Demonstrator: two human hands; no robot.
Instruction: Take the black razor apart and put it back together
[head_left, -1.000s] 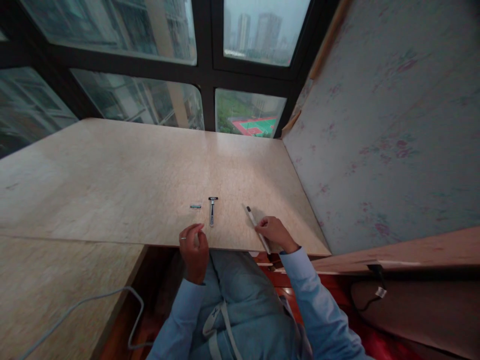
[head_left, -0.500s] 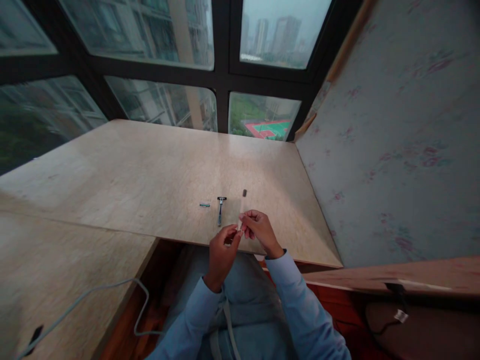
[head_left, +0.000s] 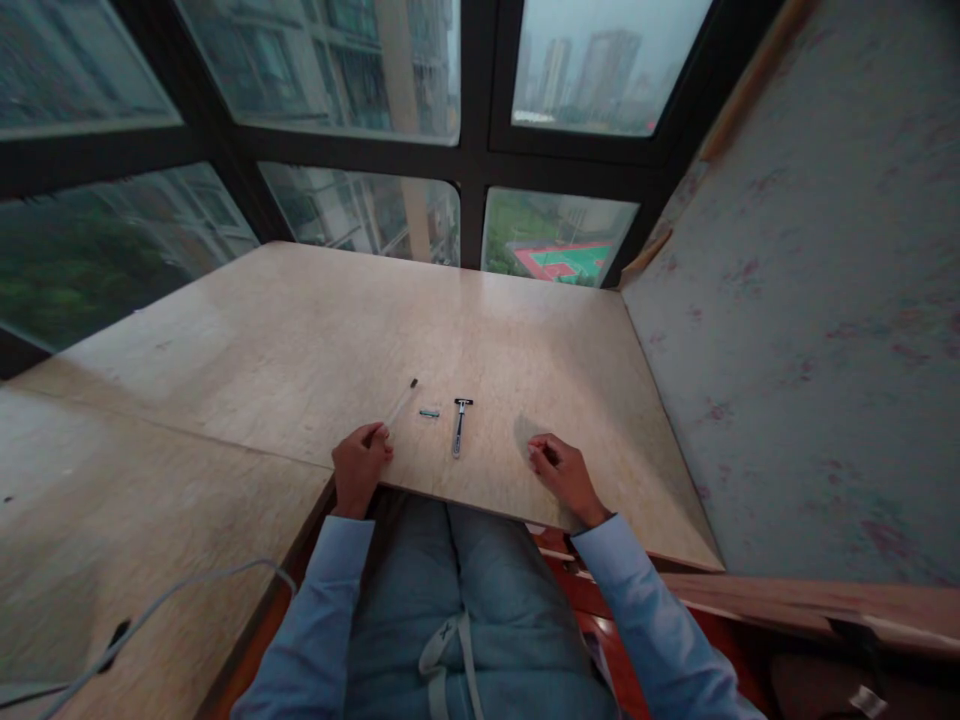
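My left hand [head_left: 360, 462] rests on the near edge of the pale wooden desk [head_left: 315, 330], closed on the lower end of a thin pale stick with a dark tip [head_left: 401, 402] that points away to the upper right. My right hand [head_left: 561, 472] lies on the desk to the right, fingers curled, and nothing shows in it. Between the hands lie a small razor [head_left: 459, 424] with a dark head and, just left of it, a short bluish piece [head_left: 429, 412].
Large windows [head_left: 360, 210] run along the far side of the desk. A faded patterned wall [head_left: 810, 300] closes the right side. A grey cable [head_left: 150, 610] lies on the lower desk section at the left. My lap is below the desk edge.
The thin stick went from my right hand at the right, through both hands at the middle, to my left hand at the left of the razor. My right hand moved back to the right.
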